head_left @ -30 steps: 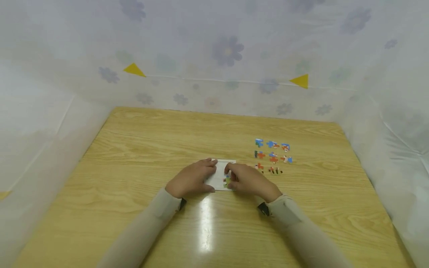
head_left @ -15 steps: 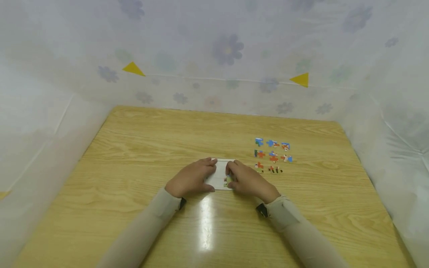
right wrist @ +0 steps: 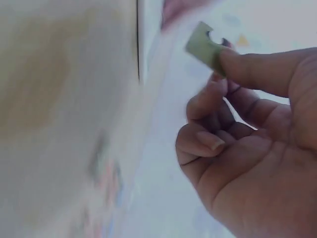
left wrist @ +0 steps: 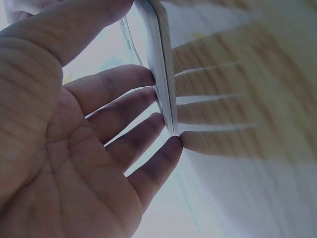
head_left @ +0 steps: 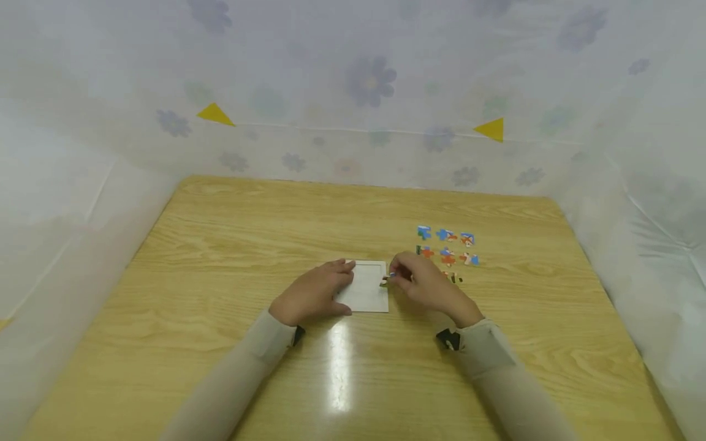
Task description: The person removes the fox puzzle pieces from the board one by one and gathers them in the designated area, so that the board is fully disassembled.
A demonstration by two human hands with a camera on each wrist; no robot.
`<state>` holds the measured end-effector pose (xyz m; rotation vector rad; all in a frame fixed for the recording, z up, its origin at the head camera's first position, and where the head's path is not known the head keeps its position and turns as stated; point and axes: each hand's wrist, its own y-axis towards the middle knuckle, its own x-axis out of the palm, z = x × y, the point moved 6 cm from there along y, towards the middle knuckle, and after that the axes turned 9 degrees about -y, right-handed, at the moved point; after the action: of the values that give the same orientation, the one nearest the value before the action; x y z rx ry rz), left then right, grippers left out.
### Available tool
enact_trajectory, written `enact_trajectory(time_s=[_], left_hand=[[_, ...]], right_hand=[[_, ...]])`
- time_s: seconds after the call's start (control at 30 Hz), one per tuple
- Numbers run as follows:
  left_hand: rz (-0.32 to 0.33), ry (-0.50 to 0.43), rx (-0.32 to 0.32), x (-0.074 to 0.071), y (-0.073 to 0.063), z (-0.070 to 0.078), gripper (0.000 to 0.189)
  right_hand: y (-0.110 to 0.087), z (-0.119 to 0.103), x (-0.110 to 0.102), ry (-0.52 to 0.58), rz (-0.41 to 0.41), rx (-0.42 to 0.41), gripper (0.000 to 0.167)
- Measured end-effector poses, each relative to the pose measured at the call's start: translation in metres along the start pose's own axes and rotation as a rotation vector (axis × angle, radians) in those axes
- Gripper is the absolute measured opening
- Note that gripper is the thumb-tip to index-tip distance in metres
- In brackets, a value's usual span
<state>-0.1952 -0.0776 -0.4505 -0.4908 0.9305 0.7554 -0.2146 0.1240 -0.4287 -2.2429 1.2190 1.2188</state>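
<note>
My right hand [head_left: 432,285] pinches a jigsaw puzzle piece [head_left: 387,279] between thumb and fingertips, just above the right edge of a thin white puzzle tray [head_left: 368,297]. In the right wrist view the piece [right wrist: 204,48] shows green and stands on edge, lifted off the tray, and the other fingers are curled in. At the tray's left side rests my left hand [head_left: 313,293], its fingers spread. The left wrist view shows those fingertips [left wrist: 159,119] touching the tray's edge [left wrist: 166,74]. The hand covers the tray's left part.
Several loose puzzle pieces [head_left: 448,256] lie in rows to the right of the tray, some partly hidden behind my right hand. The wood-grain table [head_left: 248,226] reaches back to a flower-patterned white curtain [head_left: 320,73] with yellow triangles.
My right hand has lifted the puzzle piece from the tray's lower right and moved up and right with it. The left hand stays at the tray's left side.
</note>
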Motion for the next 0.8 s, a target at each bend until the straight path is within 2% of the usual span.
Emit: enact_trajectory(time_s=[0.23, 0.4, 0.6, 0.8], left_hand=[[-0.005, -0.002, 0.007, -0.001, -0.001, -0.001, 0.069], [-0.007, -0.005, 0.007, -0.002, -0.002, -0.003, 0.069], [0.000, -0.025, -0.001, -0.004, -0.006, -0.002, 0.068], [0.004, -0.025, -0.001, -0.004, -0.008, -0.001, 0.070]], right_hand=[[-0.033, 0.050, -0.051, -0.076, 0.079, 0.163, 0.002], [-0.058, 0.082, -0.074, -0.119, 0.123, 0.283, 0.008], [-0.076, 0.108, -0.079, -0.145, 0.107, 0.405, 0.007], [-0.079, 0.119, -0.074, -0.151, 0.064, 0.440, 0.009]])
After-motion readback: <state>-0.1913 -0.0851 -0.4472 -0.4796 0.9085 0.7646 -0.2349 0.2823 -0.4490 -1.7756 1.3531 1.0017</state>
